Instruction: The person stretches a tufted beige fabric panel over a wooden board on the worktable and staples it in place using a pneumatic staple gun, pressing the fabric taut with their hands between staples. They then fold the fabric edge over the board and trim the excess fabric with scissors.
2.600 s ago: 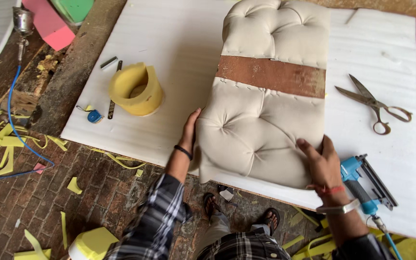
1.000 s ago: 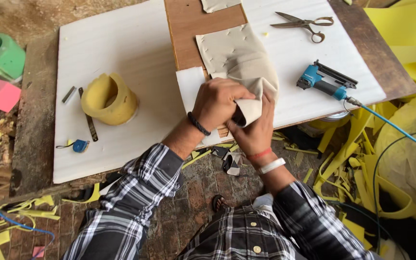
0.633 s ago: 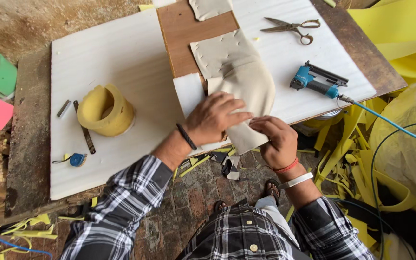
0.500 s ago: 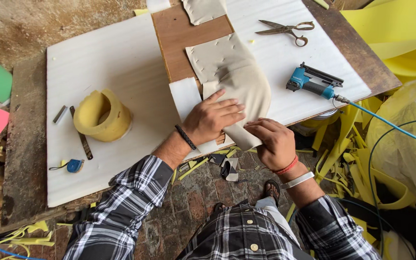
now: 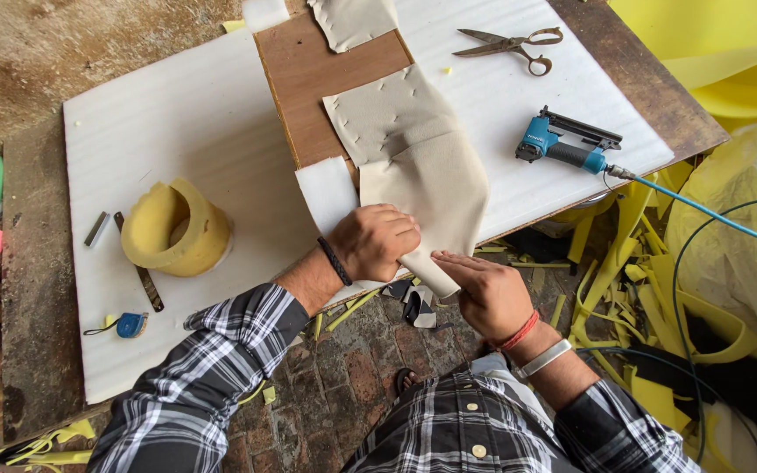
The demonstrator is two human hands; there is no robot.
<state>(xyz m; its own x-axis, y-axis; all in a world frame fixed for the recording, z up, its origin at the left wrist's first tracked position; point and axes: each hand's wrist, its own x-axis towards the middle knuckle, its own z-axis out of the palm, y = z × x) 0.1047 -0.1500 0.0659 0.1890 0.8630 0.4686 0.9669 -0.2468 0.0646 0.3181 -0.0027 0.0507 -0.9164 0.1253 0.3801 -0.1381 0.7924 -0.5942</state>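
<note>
Fabric (image 5: 422, 175) is now lying back-side up over the brown board (image 5: 326, 88), my left hand (image 5: 377, 241) curling closed on its near edge, my right hand (image 5: 484, 289) flattening open beside it.

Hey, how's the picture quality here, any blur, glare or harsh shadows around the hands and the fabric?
Head view: soft, even daylight, no glare; only faint shadows under the left hand and right hand. The fabric, the stapler and the scissors are all sharp, with no motion blur. The board looks bright but keeps its texture. Wide-angle lens: table edges splay slightly toward the corners.
</note>
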